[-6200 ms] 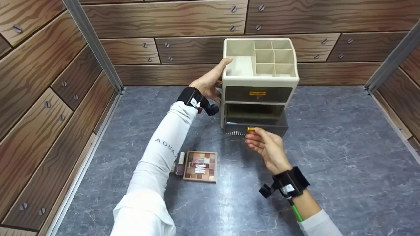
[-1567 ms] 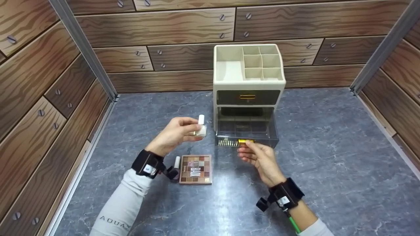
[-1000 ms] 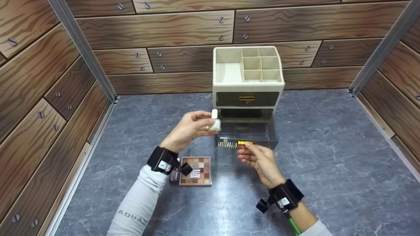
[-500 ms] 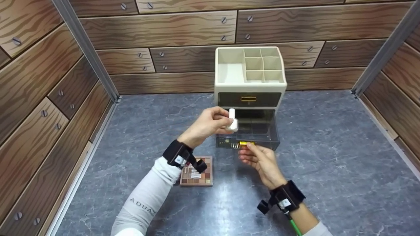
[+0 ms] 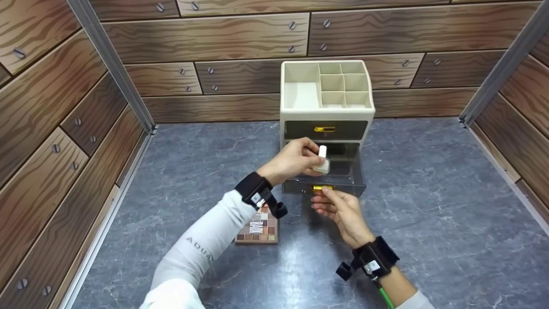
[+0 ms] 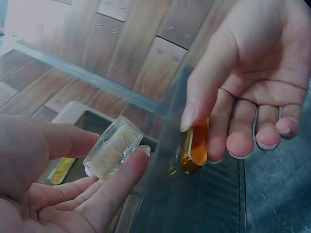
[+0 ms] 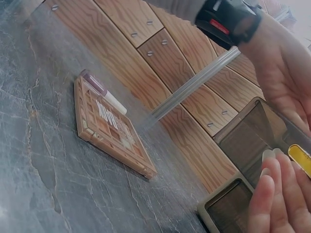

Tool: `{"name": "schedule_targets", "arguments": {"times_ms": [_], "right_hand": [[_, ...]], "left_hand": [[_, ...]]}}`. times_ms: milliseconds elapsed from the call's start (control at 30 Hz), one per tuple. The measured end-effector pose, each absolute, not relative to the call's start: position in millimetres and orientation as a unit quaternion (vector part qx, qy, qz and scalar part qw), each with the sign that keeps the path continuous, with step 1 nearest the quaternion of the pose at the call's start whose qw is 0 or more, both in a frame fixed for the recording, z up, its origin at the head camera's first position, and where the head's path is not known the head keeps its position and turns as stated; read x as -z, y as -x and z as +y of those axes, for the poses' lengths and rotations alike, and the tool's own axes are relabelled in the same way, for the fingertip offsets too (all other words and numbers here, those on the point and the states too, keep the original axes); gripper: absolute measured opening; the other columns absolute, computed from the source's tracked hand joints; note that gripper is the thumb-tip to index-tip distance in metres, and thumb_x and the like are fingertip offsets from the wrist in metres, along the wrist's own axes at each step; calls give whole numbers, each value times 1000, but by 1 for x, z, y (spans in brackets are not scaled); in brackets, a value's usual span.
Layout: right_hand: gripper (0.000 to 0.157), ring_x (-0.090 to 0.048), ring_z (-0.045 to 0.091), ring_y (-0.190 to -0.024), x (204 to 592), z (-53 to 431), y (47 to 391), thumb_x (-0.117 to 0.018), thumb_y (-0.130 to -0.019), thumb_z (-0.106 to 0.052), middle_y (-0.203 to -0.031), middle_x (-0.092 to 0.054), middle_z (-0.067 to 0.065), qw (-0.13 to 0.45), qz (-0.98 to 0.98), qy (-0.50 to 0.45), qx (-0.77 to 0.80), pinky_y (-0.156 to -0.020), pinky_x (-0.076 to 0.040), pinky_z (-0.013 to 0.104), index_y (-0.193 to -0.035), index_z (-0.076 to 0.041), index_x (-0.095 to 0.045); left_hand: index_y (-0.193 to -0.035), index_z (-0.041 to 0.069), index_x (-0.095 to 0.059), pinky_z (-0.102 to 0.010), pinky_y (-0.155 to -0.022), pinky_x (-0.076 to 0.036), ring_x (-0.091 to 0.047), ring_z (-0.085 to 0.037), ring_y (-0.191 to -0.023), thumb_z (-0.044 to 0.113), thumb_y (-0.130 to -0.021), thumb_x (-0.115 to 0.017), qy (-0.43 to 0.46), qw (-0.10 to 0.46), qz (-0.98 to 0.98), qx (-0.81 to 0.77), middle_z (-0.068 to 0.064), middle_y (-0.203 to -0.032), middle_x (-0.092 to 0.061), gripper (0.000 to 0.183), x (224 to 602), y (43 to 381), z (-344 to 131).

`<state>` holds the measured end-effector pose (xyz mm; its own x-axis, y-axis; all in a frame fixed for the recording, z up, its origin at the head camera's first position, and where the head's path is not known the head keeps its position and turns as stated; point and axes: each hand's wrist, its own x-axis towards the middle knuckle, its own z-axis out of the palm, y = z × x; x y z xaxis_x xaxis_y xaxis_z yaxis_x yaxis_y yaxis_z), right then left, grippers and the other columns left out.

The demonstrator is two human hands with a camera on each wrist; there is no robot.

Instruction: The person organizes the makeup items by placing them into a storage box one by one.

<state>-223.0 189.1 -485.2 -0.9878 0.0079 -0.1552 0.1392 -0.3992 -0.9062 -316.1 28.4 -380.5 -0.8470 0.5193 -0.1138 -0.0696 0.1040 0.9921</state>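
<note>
My left hand point(image 5: 298, 159) pinches a nail polish bottle point(image 5: 322, 165) with a white cap and clear glass, above the pulled-out lower drawer point(image 5: 347, 171) of a cream organizer point(image 5: 328, 110). In the left wrist view the glass base of the nail polish bottle point(image 6: 114, 148) faces the camera between thumb and fingers. My right hand point(image 5: 345, 214) pinches the drawer's gold handle point(image 5: 321, 188), thumb on top and fingers below. The handle point(image 6: 195, 145) also shows under the thumb in the left wrist view. The smoky drawer is see-through.
An eyeshadow palette point(image 5: 257, 231) lies on the grey marbled surface point(image 5: 429, 193), partly under the left forearm. Beside it lies a purple nail polish bottle point(image 7: 95, 82), hidden in the head view. The organizer's upper drawer point(image 5: 300, 129) is closed. Wood-patterned walls point(image 5: 240, 38) stand around.
Earlier the left hand steadied the organizer's side; it then took up the white-capped nail polish bottle and carried it right, over the drawer. The right hand pulled the drawer farther out and keeps its handle.
</note>
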Motion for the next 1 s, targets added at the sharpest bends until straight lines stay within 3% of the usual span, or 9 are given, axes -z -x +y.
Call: {"name": "schedule_targets", "arguments": {"times_ms": [333, 567, 867, 1000], "right_hand": [[22, -75, 19, -75, 479, 193, 226, -59, -107, -15, -86, -77, 11, 30, 555, -60, 829, -69, -63, 26, -101, 2, -73], [21, -75, 19, -74, 483, 185, 226, -60, -107, -13, -86, -77, 11, 33, 550, -55, 833, -70, -63, 26, -99, 0, -74], [21, -75, 18, -74, 487, 188, 224, -59, -107, -13, -85, -76, 11, 24, 552, -59, 831, -69, -62, 26, -100, 3, -73], [21, -75, 18, -75, 486, 188, 225, -60, -107, -13, -85, -77, 11, 23, 553, -59, 831, -70, -62, 26, -100, 2, -73]], "left_hand": [[-109, -4, -51, -34, -82, -65, -71, -27, -86, -7, -96, -68, -146, 269, 717, -626, -17, -101, -60, 22, 379, 330, 58], [-102, 1, -54, -28, -73, -63, -67, -20, -81, -2, -92, -74, -138, 240, 788, -550, -10, -97, -60, 23, 389, 332, 58], [-97, 6, -61, -22, -58, -50, -59, -12, -62, 11, -92, -80, -140, 215, 842, -475, -2, -79, -62, 19, 400, 332, 67], [-85, 11, -61, -21, -55, -46, -56, -10, -59, 20, -94, -80, -144, 196, 875, -418, 2, -70, -60, 23, 400, 336, 70]]}}
